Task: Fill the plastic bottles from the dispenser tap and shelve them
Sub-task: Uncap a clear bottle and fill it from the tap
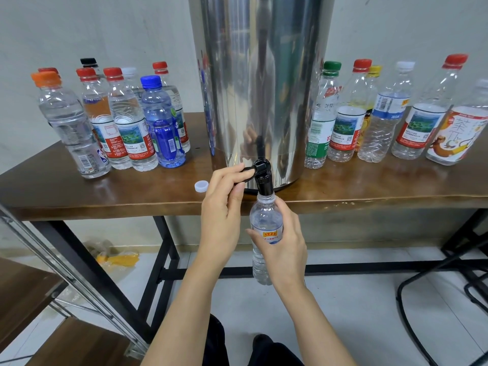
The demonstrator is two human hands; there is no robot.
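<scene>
At the front edge of a brown wooden table [369, 186] on black metal legs stands a tall steel dispenser [264, 75], its polished wall mirroring the room. To the lower left, a wooden shelf [26, 286] in a metal frame stands apart from the table. On the tabletop, left of the dispenser, a group of capped bottles [118, 122] stands upright and close together, most with red caps, one blue, one orange, one black. A second row of capped bottles [383, 120] stands to the right, with green, red, yellow and white caps.

The left hand [221, 207] reaches up from below the table edge; its thumb and forefinger are curled and pinch the lever [247, 169], which juts leftward from the tap. The right hand [285, 247] wraps its fingers and thumb round the label band of an uncapped clear bottle [265, 220], held upright in front of the table edge. The bottle's mouth sits directly under the spout and touches it. The water level inside cannot be told. The black tap [262, 175] projects from the base of the dispenser, past the table edge. A small white cap [201, 186] lies on the tabletop just left of the left hand.
</scene>
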